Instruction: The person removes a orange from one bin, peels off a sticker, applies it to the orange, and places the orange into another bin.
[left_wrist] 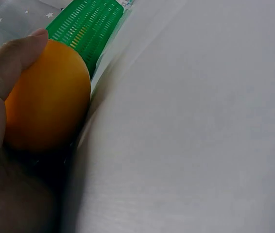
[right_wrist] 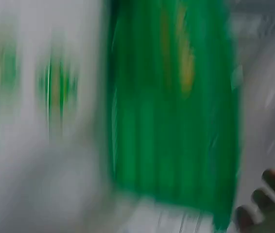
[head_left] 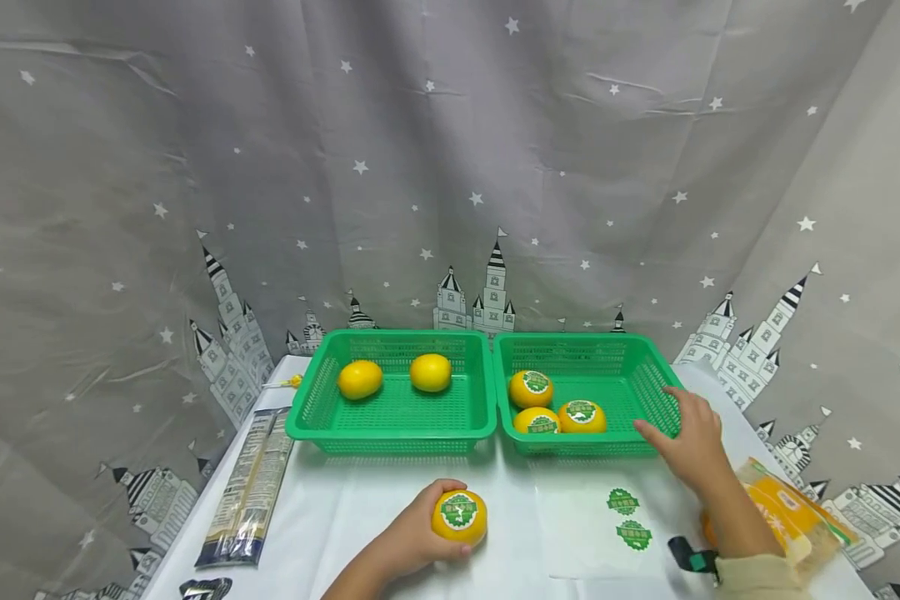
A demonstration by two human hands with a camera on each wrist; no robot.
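My left hand grips a round yellow-orange citrus fruit low over the white table, in front of the baskets. A green and white sticker sits on the fruit's upper face. In the left wrist view the thumb lies along the fruit's side. My right hand, fingers spread and holding nothing, overlaps the right edge of the right green basket. Three stickered fruits lie at that basket's left side. Two green stickers remain on a pale sheet left of my right forearm.
Beside it, the left green basket holds two fruits with no sticker showing. A long flat packet lies at the table's left edge. An orange and clear bag lies under my right forearm. A grey curtain hangs behind.
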